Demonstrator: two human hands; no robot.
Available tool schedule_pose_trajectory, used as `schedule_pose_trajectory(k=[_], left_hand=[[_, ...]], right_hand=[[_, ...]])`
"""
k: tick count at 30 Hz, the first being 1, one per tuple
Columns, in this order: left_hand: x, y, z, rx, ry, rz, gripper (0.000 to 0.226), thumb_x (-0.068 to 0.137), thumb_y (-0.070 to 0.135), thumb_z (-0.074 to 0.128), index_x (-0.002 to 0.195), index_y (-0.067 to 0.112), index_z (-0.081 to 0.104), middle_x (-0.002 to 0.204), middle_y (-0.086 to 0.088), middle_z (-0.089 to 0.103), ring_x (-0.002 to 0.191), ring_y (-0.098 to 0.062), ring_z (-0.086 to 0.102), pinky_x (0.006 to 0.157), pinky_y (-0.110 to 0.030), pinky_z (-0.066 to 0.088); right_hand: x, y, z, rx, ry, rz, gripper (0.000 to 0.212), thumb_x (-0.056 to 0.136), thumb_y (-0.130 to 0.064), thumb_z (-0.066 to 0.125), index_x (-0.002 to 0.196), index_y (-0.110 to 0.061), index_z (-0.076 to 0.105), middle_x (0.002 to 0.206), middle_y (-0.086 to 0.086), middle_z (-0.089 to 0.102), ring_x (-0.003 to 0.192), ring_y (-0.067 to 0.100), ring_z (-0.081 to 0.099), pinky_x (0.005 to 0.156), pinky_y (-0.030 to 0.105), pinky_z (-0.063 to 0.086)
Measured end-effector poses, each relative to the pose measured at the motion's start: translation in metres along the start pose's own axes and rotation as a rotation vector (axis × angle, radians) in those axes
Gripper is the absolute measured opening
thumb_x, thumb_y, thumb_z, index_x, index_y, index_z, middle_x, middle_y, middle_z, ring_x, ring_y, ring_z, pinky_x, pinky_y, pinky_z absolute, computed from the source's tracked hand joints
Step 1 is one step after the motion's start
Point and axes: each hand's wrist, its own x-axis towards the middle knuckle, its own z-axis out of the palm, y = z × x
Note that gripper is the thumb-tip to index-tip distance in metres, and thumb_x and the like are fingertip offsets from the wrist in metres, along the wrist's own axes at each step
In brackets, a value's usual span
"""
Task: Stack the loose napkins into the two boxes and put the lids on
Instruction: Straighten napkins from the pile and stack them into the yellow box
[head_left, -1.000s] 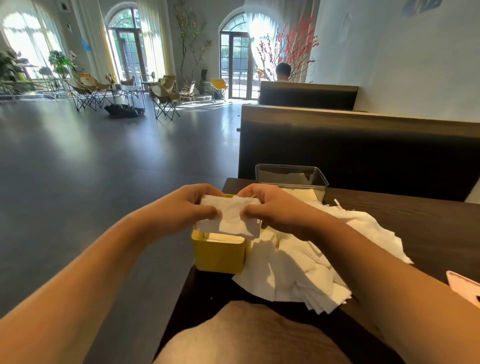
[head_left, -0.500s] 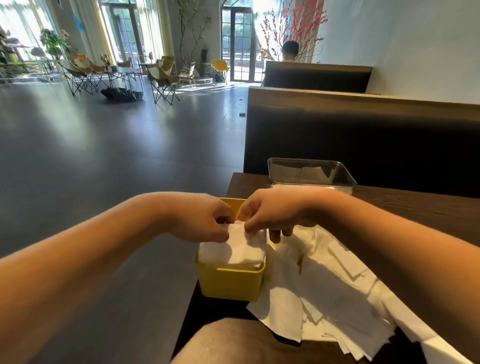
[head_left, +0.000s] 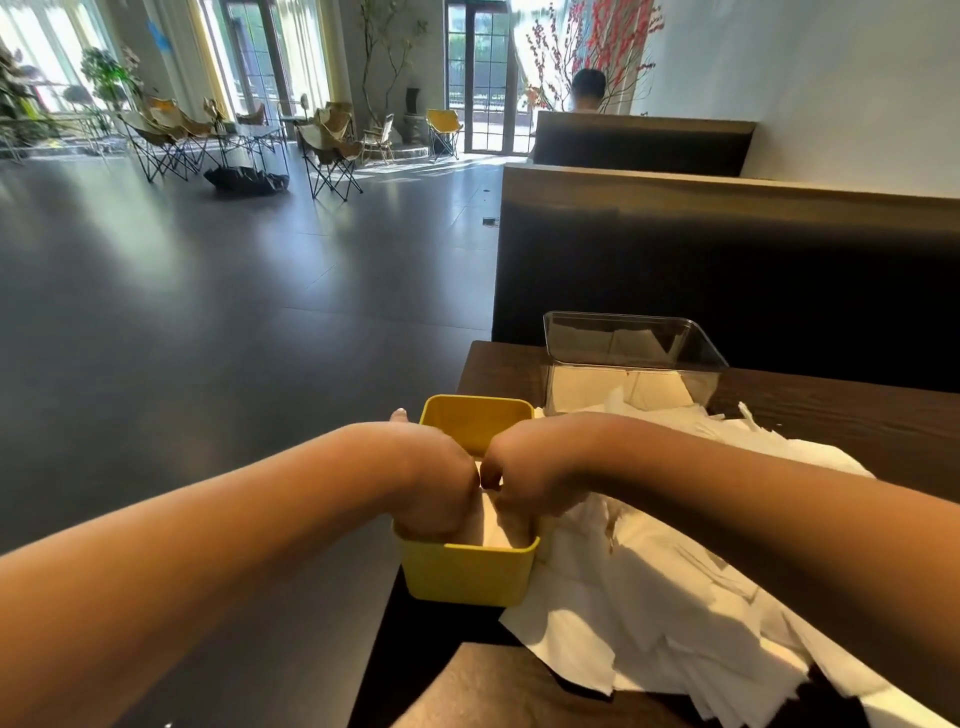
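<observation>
Dark floor (head_left: 208, 338) stretches away left of a wooden table (head_left: 841, 415). At the table's left edge sits the yellow box (head_left: 467, 577), with napkins (head_left: 493, 532) inside it under both hands. The left hand (head_left: 436, 483) and right hand (head_left: 524, 486) meet knuckle to knuckle, wrists bent down. Their fingers dip below the rim, so I cannot tell whether they are clenched or pressing flat. Loose napkins (head_left: 649, 597) spread against the box's right side, and the clear box (head_left: 631, 364) stands behind.
</observation>
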Motion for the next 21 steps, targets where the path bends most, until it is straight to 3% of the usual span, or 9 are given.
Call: schedule_pose_trajectory(k=[2,4,7,10,12,15,18,21], left_hand=[[-0.001,0.000,0.002,-0.032,0.044,0.006,0.037,0.110,0.030,0.044,0.144,0.022,0.056,0.135,-0.003,0.062,0.137,-0.032,0.049,0.119,-0.076,0.022],[-0.002,-0.003,0.005,-0.070,0.109,0.020,0.035,0.109,0.031,0.043,0.140,0.023,0.059,0.127,-0.002,0.066,0.124,-0.028,0.057,0.117,-0.064,0.036],[-0.003,-0.006,0.010,-0.052,0.137,0.015,0.034,0.109,0.031,0.043,0.136,0.024,0.062,0.117,0.000,0.068,0.108,-0.022,0.061,0.103,-0.048,0.051],[-0.008,0.003,0.008,0.031,0.128,-0.009,0.035,0.112,0.031,0.040,0.134,0.021,0.064,0.116,-0.001,0.067,0.104,-0.022,0.056,0.101,-0.053,0.048],[-0.012,0.006,0.004,0.031,0.131,-0.004,0.038,0.112,0.036,0.037,0.130,0.021,0.066,0.113,-0.002,0.066,0.105,-0.024,0.056,0.103,-0.055,0.047],[-0.012,0.004,0.008,-0.044,0.172,-0.012,0.040,0.110,0.041,0.037,0.135,0.026,0.064,0.123,0.002,0.066,0.122,-0.026,0.054,0.113,-0.065,0.037],[-0.014,0.000,0.013,-0.149,0.251,-0.029,0.038,0.109,0.043,0.043,0.140,0.032,0.063,0.133,0.008,0.065,0.135,-0.023,0.049,0.120,-0.071,0.024],[-0.021,0.000,0.011,-0.240,0.412,-0.072,0.032,0.108,0.035,0.049,0.134,0.033,0.067,0.128,0.010,0.066,0.126,-0.017,0.052,0.120,-0.067,0.031]], right_hand=[[-0.001,0.001,0.002,0.051,0.023,0.008,0.032,0.104,-0.031,0.063,0.131,-0.016,0.068,0.107,0.008,0.072,0.095,0.024,0.072,0.090,0.043,0.064],[-0.003,0.002,0.002,0.126,0.029,0.022,0.028,0.102,-0.029,0.065,0.126,-0.013,0.070,0.105,0.010,0.072,0.094,0.026,0.072,0.088,0.045,0.064],[-0.005,0.000,-0.001,0.127,0.009,0.039,0.030,0.103,-0.032,0.062,0.124,-0.011,0.069,0.103,0.011,0.072,0.094,0.026,0.073,0.089,0.046,0.064],[-0.011,-0.007,-0.008,0.087,-0.038,0.034,0.034,0.107,-0.035,0.053,0.131,-0.013,0.065,0.093,0.003,0.066,0.090,0.022,0.071,0.084,0.042,0.064],[-0.012,-0.008,-0.008,0.101,0.002,0.034,0.031,0.109,-0.034,0.050,0.125,-0.014,0.066,0.090,0.004,0.065,0.084,0.021,0.069,0.082,0.041,0.062],[-0.017,0.002,0.005,0.264,0.148,0.002,0.034,0.108,-0.031,0.048,0.127,-0.012,0.069,0.108,0.008,0.072,0.097,0.025,0.070,0.093,0.045,0.062],[-0.035,0.011,0.018,0.402,0.363,-0.073,0.033,0.108,-0.028,0.049,0.137,-0.021,0.065,0.127,-0.003,0.067,0.108,0.014,0.063,0.091,0.030,0.055],[-0.062,0.018,0.031,0.492,0.638,-0.080,0.029,0.108,-0.032,0.054,0.135,-0.027,0.062,0.132,-0.008,0.062,0.107,0.008,0.058,0.085,0.022,0.048]])
